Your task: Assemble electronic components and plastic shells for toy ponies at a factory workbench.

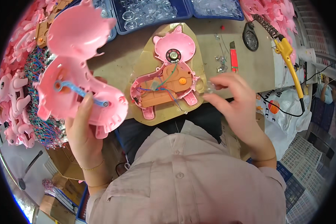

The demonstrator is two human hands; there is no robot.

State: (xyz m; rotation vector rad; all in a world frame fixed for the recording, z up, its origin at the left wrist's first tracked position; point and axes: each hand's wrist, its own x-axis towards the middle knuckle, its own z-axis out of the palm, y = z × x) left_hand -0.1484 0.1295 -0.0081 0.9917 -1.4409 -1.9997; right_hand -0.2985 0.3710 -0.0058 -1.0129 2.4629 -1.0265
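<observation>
My left hand (82, 140) grips a pink plastic toy shell half (76, 35), animal-shaped, raised at the left with its hollow side showing. A blue lever (78, 90) lies inside it, and my thumb presses near the lever. The matching pink shell half (184, 44) rests on a tan shaped board (153, 119). Inside that half are a round black speaker (173, 56), a brown gearbox (153, 100) with an orange knob, and several thin wires. My right hand (237, 97) pinches a small clear plastic piece (210, 87) beside the lying shell's right end.
Blue bins (190, 11) of clear plastic parts line the table's far edge. A red-handled cutter (233, 58), small clear bits (221, 64) and a yellow soldering iron (287, 56) with coiled cord are at right. Wire bundles (43, 100) and pink toy parts (13, 93) crowd the left.
</observation>
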